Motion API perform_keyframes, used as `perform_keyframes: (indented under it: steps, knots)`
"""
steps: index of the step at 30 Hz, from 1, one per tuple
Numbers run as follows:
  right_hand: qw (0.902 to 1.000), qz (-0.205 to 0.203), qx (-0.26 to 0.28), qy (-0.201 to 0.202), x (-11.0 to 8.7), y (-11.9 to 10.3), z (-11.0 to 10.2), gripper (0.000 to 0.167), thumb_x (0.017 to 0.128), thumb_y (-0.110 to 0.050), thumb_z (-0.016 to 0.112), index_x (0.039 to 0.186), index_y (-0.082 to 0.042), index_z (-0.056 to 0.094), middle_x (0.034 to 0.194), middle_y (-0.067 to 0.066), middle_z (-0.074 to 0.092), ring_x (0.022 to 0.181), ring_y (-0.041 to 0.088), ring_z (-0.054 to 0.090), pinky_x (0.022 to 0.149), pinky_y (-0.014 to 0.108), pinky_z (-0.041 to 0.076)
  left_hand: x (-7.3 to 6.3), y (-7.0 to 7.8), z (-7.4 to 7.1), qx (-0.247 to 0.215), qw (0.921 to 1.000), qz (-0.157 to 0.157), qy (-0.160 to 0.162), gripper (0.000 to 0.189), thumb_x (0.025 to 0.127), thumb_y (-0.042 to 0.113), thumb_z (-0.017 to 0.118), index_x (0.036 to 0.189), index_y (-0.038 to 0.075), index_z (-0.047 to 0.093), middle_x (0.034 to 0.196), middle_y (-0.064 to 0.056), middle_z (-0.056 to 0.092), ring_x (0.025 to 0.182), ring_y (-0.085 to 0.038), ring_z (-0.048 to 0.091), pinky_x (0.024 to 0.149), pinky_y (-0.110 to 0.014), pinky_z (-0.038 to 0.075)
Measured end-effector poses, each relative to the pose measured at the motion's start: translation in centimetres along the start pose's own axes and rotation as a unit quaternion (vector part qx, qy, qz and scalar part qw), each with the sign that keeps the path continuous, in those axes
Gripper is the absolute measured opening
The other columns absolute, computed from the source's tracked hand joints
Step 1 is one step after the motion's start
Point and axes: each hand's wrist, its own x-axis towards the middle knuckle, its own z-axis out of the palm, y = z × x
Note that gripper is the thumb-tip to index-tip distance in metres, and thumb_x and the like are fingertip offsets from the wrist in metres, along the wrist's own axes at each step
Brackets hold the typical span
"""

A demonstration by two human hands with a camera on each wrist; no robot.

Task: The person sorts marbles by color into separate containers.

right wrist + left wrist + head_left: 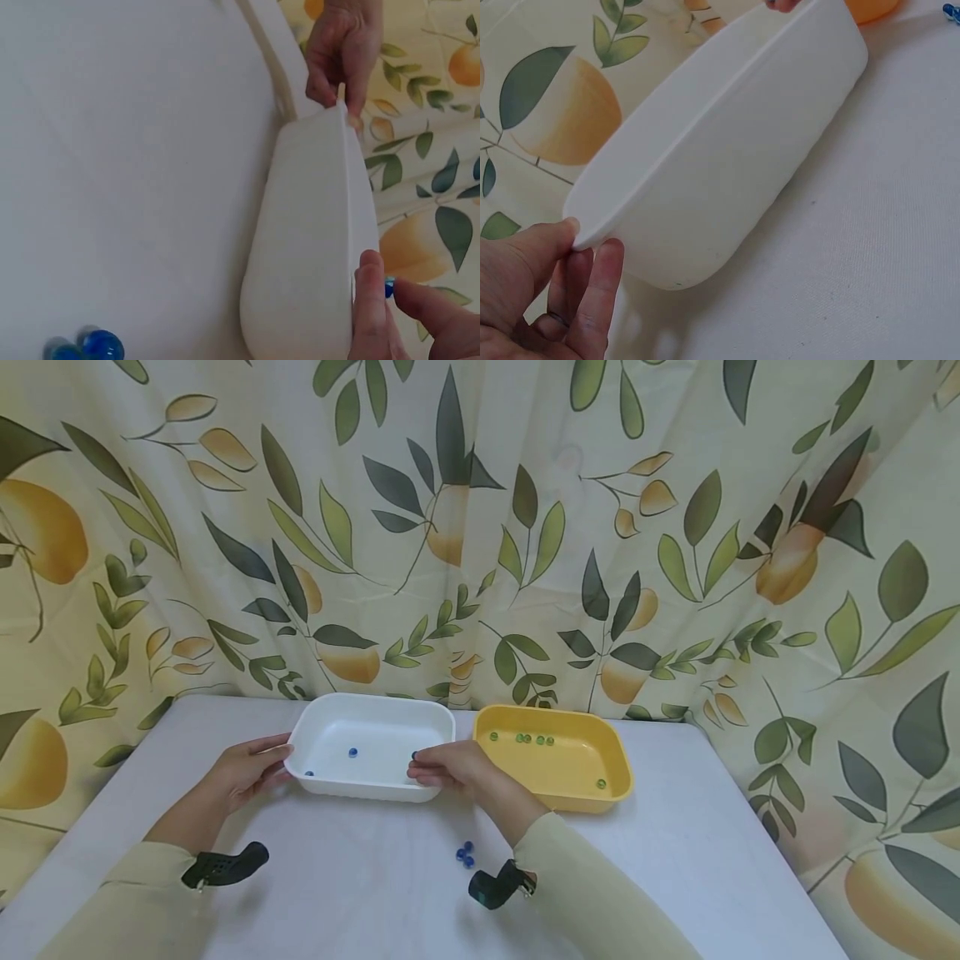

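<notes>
My left hand [251, 770] grips the left rim of a white tray [390, 714], thumb on top and fingers beneath, as the left wrist view shows. Over the tray's right end, my right hand [453, 766] pinches a blue marble [389, 286] between thumb and fingertips. Inside the white tray lie two more marbles: a blue marble [353, 752] near the middle and another blue marble [309, 773] by the front left corner. On the cloth in front, several blue marbles [465, 854] sit in a small cluster near my right wrist.
A yellow tray [555, 785] stands right of the white one, holding several green marbles [540, 740], most in a row along its back. White cloth [360, 893] covers the table. A leaf-and-fruit patterned curtain [480, 527] hangs behind.
</notes>
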Motion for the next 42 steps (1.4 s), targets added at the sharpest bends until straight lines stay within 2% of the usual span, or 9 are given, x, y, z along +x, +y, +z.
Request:
perform_keyframes:
  steps: [5,9,13,19,29,33,38,42]
  knots:
    - [0.9994,0.019,0.03,0.001,0.71,-0.31,0.05,0.03,0.095,-0.013,0.066,0.119,0.004,0.067,0.1,0.015,0.075,0.089,0.022,0.074,0.073,0.022,0.059,0.1,-0.11,-0.03,-0.005,1.0,0.001,-0.002,0.064,0.099,0.023,0.061,0.152,0.003,0.032,0.101,0.005,0.062,0.077,-0.003,0.065,0.078,-0.023,0.059]
    - [0.9982,0.024,0.055,-0.003,0.84,-0.25,-0.13,0.032,0.096,-0.012,0.065,0.123,0.005,0.065,0.104,0.016,0.074,0.09,0.022,0.074,0.075,0.023,0.059,0.19,-0.19,-0.01,-0.01,0.9999,0.003,-0.005,0.064,0.099,0.023,0.061,0.152,0.003,0.032,0.096,0.008,0.063,0.077,-0.002,0.065,0.078,-0.022,0.059]
    - [0.9981,0.021,0.059,-0.001,0.67,-0.34,-0.12,0.032,0.095,-0.012,0.065,0.123,0.005,0.065,0.103,0.015,0.074,0.089,0.021,0.074,0.075,0.023,0.059,0.13,-0.12,0.02,-0.012,0.9999,0.004,-0.005,0.064,0.099,0.022,0.061,0.152,0.003,0.032,0.092,0.01,0.062,0.077,-0.002,0.065,0.077,-0.022,0.059]
    - [0.9975,0.03,0.063,0.01,0.92,-0.2,-0.04,0.03,0.094,-0.014,0.068,0.119,0.002,0.068,0.101,0.013,0.075,0.088,0.02,0.074,0.079,0.022,0.058,0.16,-0.14,-0.03,-0.007,1.0,0.004,-0.003,0.064,0.099,0.022,0.061,0.152,0.003,0.032,0.096,0.008,0.063,0.077,-0.002,0.065,0.078,-0.022,0.059]
    - [0.9973,0.025,0.067,0.014,1.0,0.06,0.04,0.037,0.092,-0.014,0.07,0.124,0.003,0.065,0.105,0.013,0.074,0.09,0.02,0.074,0.079,0.021,0.058,0.23,-0.21,-0.07,-0.006,0.9999,0.009,-0.002,0.063,0.099,0.022,0.061,0.152,0.002,0.032,0.097,0.008,0.063,0.077,-0.002,0.065,0.077,-0.022,0.059]
    - [0.9977,0.02,0.064,0.007,0.96,0.09,-0.05,0.033,0.093,-0.014,0.069,0.122,0.003,0.066,0.105,0.014,0.074,0.091,0.021,0.074,0.079,0.022,0.058,0.14,-0.19,-0.03,-0.001,1.0,0.007,0.001,0.063,0.099,0.023,0.061,0.152,0.003,0.032,0.104,0.004,0.063,0.077,-0.002,0.065,0.077,-0.022,0.059]
    - [0.998,0.021,0.06,-0.004,1.02,0.2,-0.24,0.034,0.094,-0.014,0.067,0.123,0.003,0.065,0.107,0.015,0.074,0.093,0.023,0.074,0.078,0.023,0.059,-0.02,-0.08,0.1,0.008,0.9999,0.004,0.007,0.063,0.099,0.024,0.06,0.152,0.002,0.033,0.121,-0.009,0.06,0.077,-0.002,0.065,0.078,-0.023,0.059]
    - [0.9973,0.019,0.07,-0.016,0.89,0.2,-0.41,0.035,0.095,-0.013,0.066,0.125,0.004,0.063,0.109,0.015,0.073,0.094,0.022,0.073,0.079,0.023,0.059,-0.1,0.03,0.22,0.009,0.9999,0.003,0.011,0.063,0.099,0.023,0.06,0.151,0.002,0.033,0.129,-0.015,0.057,0.076,-0.002,0.064,0.077,-0.023,0.06]
